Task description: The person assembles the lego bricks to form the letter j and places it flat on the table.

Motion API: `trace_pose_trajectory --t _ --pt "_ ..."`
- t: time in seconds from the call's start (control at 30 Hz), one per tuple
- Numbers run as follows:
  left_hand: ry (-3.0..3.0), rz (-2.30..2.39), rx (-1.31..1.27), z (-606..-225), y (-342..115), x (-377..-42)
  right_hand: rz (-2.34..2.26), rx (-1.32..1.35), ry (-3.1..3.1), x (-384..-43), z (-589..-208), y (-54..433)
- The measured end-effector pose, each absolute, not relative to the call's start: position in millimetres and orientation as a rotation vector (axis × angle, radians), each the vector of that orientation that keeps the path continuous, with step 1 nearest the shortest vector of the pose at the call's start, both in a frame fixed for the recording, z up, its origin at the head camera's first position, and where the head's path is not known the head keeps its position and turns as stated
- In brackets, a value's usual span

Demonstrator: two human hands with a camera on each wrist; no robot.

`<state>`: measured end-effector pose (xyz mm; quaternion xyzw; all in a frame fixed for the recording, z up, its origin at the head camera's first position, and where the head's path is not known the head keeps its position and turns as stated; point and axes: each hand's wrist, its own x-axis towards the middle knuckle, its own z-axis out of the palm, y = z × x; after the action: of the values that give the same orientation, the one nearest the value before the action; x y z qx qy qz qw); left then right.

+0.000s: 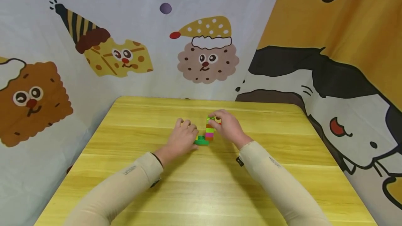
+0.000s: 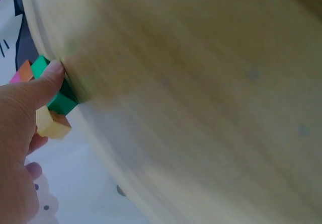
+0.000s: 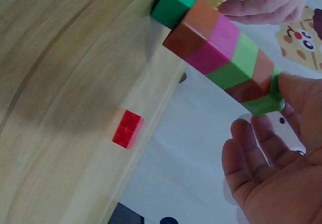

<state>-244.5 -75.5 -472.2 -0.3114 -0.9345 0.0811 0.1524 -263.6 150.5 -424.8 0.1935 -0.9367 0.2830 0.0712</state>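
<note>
A tower of stacked toy bricks (image 1: 209, 132), with orange, pink and light green layers, stands at the right end of a long green brick (image 1: 201, 142). My right hand (image 1: 230, 126) pinches the top light green brick (image 3: 271, 99) between thumb and index finger, its other fingers loosely bent. On the left, my left hand (image 1: 182, 138) holds the green brick, its thumb along the near side in the left wrist view. A yellow brick (image 2: 53, 126) sits on the green one beside my left fingers; the hand partly hides it in the head view.
A loose red brick (image 3: 128, 129) lies on the wooden table (image 1: 213, 191), behind the right hand in the head view. The table's far edge meets a cartoon-printed cloth (image 1: 150, 86).
</note>
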Motion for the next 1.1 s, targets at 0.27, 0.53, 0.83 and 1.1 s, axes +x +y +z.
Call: trace_pose_trajectory --t 0.27,0.53,0.83,1.1 --pt "-2.686 0.252 -0.908 -474 -72 -241 0.909 0.452 -2.904 -279 -435 146" --pt "-2.823 0.106 -1.015 -468 -70 -232 0.975 0.414 -3.065 -281 -456 148" --pt "-2.875 0.049 -1.063 -467 -70 -228 0.894 0.430 -3.120 -278 -474 150" --pt "-2.867 0.013 -1.083 -469 -72 -229 0.999 0.386 -3.076 -275 -476 155"
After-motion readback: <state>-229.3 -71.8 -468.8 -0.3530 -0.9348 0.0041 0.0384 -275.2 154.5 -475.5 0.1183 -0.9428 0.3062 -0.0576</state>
